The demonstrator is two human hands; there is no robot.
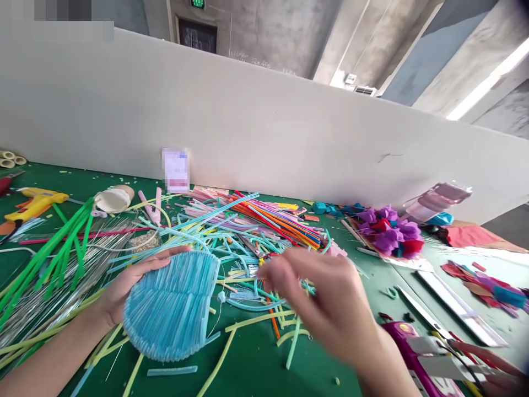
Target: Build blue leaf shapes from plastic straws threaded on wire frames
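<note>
Left hand (119, 286) holds blue piece (173, 309) (green sign (197, 3) above: "EXIT").

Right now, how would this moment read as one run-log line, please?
left hand: holds blue ribbed piece | right hand: raised, blurred, grip unclear | beyond: coloured stems on green table

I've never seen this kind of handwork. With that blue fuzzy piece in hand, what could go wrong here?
The blue fuzzy piece, held at its edge by the left hand, might bend if gripped too hard.
The right hand is over crowded loose stems, so it could snag or scatter some.
The short blue strip lying loose in front might get brushed aside and lost.
</note>
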